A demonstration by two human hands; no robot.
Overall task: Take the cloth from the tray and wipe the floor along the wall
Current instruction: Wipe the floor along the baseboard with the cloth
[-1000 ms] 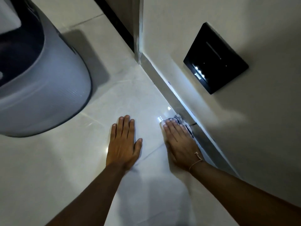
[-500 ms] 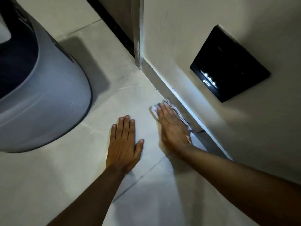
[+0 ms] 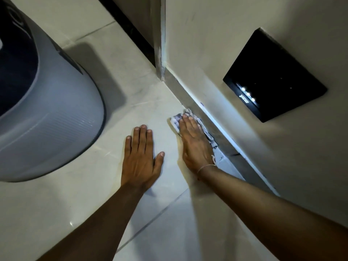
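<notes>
Pale tiled floor [image 3: 79, 194] and wall [image 3: 216, 44] fill the view, a big grey rounded appliance [image 3: 49, 117] standing at the left. Both arms reach forward. Left hand [image 3: 140, 157] lies flat on the tile, fingers spread, holding nothing. Right hand [image 3: 195, 142] is flat too, palm pressing the cloth [image 3: 176, 119] against the floor, right beside the skirting [image 3: 207, 121]. A black panel [image 3: 278, 76] sits on the wall above.
</notes>
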